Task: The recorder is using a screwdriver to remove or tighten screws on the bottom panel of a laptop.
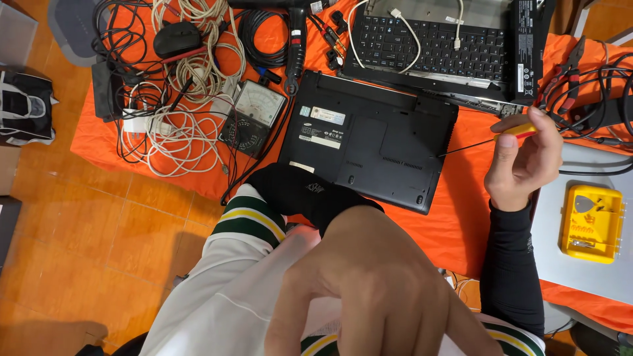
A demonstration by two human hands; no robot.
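Screwdriver (491,138) in right hand (524,165)

Laptop (369,142) upside down on cloth (461,224), mid-frame. Second laptop (435,46) behind it, touching. Meter (254,117) just left of laptop; cables (188,132) left of meter; mouse (177,38) behind cables. Right hand (524,161) right of laptop, holding screwdriver (484,140), tip at laptop's right edge. Pliers (560,79) behind hand. Bit case (591,223) right of hand. Left hand (369,290) nearest camera, before laptop.
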